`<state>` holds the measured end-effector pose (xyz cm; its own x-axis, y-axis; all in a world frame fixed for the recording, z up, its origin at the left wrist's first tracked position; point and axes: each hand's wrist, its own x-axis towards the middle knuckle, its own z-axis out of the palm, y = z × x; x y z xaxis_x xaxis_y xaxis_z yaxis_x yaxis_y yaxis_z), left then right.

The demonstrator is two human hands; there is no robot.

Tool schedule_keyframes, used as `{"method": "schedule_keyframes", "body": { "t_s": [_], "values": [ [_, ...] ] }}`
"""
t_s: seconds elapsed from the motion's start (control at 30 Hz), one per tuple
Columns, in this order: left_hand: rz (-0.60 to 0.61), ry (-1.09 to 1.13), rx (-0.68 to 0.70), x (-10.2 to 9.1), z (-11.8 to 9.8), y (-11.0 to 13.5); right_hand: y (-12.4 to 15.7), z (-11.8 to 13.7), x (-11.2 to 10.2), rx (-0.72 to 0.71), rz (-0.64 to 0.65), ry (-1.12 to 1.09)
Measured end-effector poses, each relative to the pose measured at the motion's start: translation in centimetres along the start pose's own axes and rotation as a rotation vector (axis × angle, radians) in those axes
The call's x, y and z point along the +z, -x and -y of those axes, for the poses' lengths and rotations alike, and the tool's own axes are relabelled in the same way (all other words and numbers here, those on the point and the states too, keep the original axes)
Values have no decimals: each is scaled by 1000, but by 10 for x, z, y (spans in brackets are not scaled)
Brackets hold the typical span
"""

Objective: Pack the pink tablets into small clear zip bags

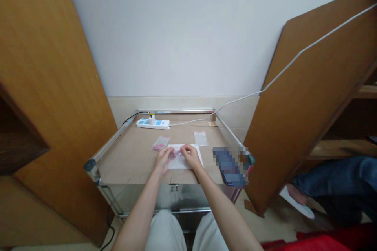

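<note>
My left hand is closed, thumb and fingers pinching a small clear plastic bag that looks pinkish inside. At the bag's right side, my right hand also pinches it with bent fingers. Both hands are over a white sheet lying near the table's front edge. Just beyond my left hand lies another clear bag with small pink pieces in it. A flat, whitish clear bag rests beyond my right hand. What exactly is in the held bag is too small to tell.
A white power strip with a plug stands at the back of the cardboard-covered table; its white cable runs right. A dark blue, partly pixelated item lies at the right. Wooden panels flank both sides. A person's leg shows at far right.
</note>
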<state>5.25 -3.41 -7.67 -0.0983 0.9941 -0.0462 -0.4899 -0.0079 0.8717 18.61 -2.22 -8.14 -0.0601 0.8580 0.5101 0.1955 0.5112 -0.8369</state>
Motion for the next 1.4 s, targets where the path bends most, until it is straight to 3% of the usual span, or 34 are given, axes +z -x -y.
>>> {"method": "schedule_keyframes", "body": {
  "t_s": [0.6, 0.93, 1.4],
  "values": [
    [143, -117, 52, 0, 5, 0, 2, -8, 2, -32, -13, 40],
    [139, -219, 84, -4, 12, -5, 1, 3, 0, -122, 32, 54],
    [131, -237, 75, -2, 11, -3, 2, 6, -1, -115, 27, 62]
  ]
}}
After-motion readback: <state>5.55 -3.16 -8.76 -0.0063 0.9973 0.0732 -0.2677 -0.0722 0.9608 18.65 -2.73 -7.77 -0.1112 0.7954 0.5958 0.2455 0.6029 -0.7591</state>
